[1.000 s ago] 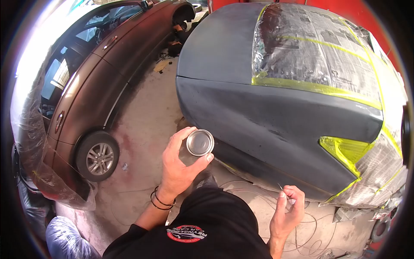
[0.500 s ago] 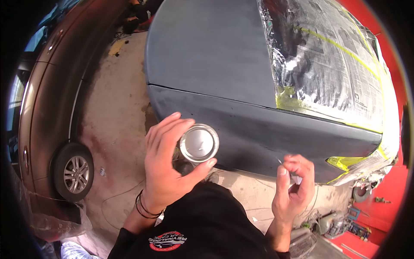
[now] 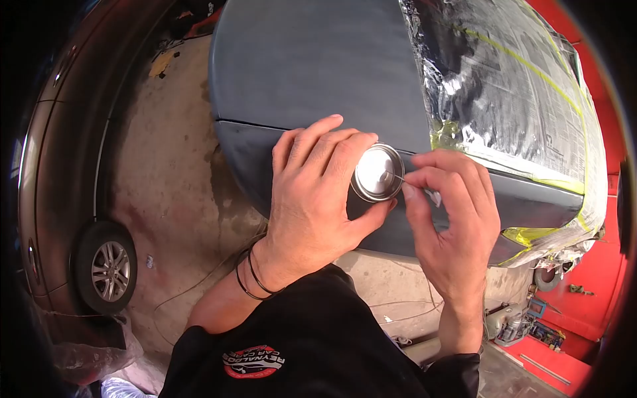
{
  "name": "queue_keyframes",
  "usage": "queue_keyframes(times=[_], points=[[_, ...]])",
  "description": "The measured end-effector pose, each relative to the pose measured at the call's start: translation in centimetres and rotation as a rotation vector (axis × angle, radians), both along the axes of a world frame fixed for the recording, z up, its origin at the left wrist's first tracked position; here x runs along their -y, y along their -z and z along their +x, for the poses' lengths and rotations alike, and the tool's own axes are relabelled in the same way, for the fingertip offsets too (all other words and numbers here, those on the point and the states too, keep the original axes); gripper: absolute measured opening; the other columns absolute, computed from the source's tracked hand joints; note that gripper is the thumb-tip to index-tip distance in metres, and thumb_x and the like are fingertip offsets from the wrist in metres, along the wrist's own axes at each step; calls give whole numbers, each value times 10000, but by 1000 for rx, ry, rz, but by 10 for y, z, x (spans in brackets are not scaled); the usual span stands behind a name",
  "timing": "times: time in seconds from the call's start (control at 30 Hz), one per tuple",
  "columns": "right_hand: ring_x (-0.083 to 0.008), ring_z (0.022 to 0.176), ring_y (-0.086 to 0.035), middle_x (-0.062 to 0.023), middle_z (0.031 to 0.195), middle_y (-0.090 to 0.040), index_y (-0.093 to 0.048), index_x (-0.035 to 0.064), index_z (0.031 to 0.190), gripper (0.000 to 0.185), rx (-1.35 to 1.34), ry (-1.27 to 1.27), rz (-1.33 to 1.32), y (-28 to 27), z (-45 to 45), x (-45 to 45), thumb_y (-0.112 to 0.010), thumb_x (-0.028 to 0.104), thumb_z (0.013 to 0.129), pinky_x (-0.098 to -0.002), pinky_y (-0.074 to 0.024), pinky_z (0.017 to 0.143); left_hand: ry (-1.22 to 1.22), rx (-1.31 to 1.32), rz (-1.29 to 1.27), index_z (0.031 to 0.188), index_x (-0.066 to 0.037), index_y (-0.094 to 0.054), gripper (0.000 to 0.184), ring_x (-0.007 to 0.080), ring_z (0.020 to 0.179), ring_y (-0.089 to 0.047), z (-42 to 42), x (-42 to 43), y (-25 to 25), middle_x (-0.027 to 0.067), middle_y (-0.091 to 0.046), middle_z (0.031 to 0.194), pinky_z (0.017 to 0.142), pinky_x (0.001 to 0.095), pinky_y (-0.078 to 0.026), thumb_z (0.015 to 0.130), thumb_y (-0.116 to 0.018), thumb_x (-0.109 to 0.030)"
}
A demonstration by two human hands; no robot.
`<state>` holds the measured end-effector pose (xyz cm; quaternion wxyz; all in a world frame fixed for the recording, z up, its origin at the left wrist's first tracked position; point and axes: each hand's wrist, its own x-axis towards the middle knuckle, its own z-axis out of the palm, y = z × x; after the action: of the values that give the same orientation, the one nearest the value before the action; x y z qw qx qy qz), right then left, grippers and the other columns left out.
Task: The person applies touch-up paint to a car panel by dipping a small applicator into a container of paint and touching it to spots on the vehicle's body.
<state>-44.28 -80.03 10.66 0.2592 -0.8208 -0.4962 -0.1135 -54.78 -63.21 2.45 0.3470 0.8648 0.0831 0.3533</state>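
My left hand (image 3: 318,186) grips a small round metal can (image 3: 377,174), fingers over its far side and thumb along its near side. The can's round silvery face, with a bright rim, is turned up toward me. Between thumb and forefinger of my right hand (image 3: 458,215) is a thin, pin-like piece (image 3: 400,177), its tip over the can's face; I cannot tell whether it touches. A small white bit (image 3: 434,197) shows behind the right fingers. Both hands are above the dull grey car panel (image 3: 318,63).
Masking paper and plastic with yellow tape (image 3: 524,99) cover part of the grey car on the right. A dark brown car (image 3: 56,166) with a wheel (image 3: 111,270) stands at left. A hose (image 3: 199,282) runs over the floor. Tools (image 3: 547,335) lie by the red wall (image 3: 597,272).
My left hand has carried the can up and to the right. My right hand has moved up and left, bringing the thin piece to the can's face.
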Motion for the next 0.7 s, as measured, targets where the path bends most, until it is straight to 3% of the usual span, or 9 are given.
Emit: queue_keyframes(times=[0.53, 0.63, 0.7], points=[[-310, 1051, -747, -93, 1178, -804, -737, 45, 1093, 206, 40, 77, -60, -17, 10, 1, -836, -57, 944, -411, -609, 901, -10, -4, 15, 1415, -81, -755, 770, 400, 1432, -683, -6, -6, 1, 97, -806, 1340, 1197, 526, -465, 716, -1051, -213], [-286, 1041, -763, -105, 1157, -812, -739, 31, 1093, 167, -71, 111, 34, -5, 25, 8, -816, -59, 975, -387, -604, 922, -8, -13, 14, 1408, -66, -758, 774, 405, 1429, -688, -16, -11, 1, 118, -806, 1336, 1196, 521, -466, 708, -1057, -204], [-265, 1058, -777, -122, 1135, -814, -743, 11, 1092, 123, -286, 168, 98, -4, 15, 9, -802, -42, 998, -381, -595, 951, -8, -29, 5, 1406, -59, -758, 777, 406, 1428, -690, -22, -10, 2, 123, -807, 1333, 1195, 521, -468, 702, -1058, -193]])
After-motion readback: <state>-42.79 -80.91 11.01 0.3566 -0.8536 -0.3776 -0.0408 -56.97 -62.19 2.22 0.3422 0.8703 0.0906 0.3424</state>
